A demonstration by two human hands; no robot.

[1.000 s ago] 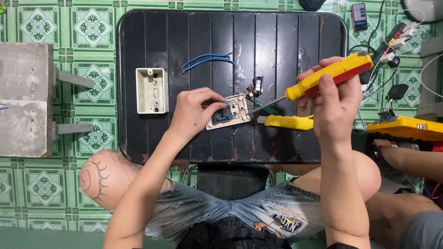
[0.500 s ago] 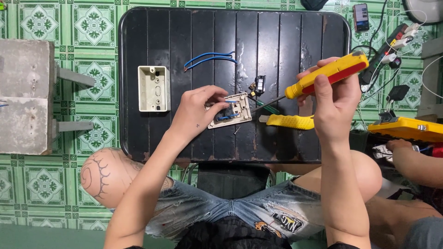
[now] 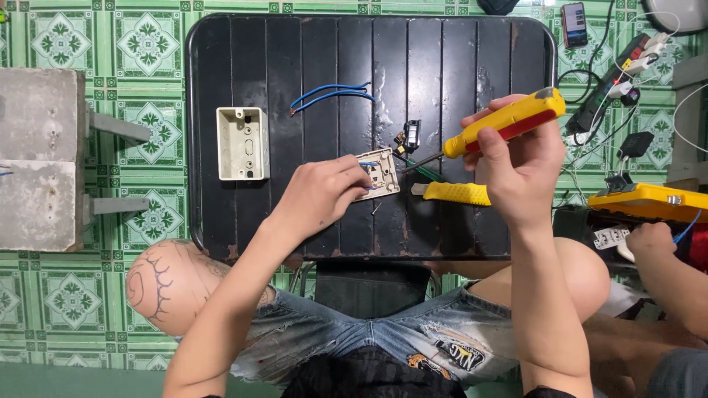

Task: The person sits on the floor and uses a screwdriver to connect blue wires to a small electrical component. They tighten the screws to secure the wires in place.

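Both hands are busy: the left hand (image 3: 318, 197) pins a cream square socket plate (image 3: 380, 173) on the black slatted table (image 3: 243, 66), while the right hand (image 3: 516, 166), closed round a yellow-handled screwdriver (image 3: 509, 121), works its tip at the plate's right edge, a terminal screw apparently being driven, which calls for steady turning.

phone (image 3: 574, 23) | top right, on floor | small rect, screen dark-reddish, prob. lit

The person's left hand (image 3: 324, 195) and right hand (image 3: 520, 166) are bare, with no gloves, rings or watch, and both forearms are uncovered, with no sleeves in view. The person wears faded, light-blue ripped denim shorts (image 3: 383, 343) with frayed tears and a small yellow-and-black embroidered patch (image 3: 451, 352) on the right leg. A dark line tattoo of curved, spiked strokes (image 3: 151, 284) marks the bare left knee.
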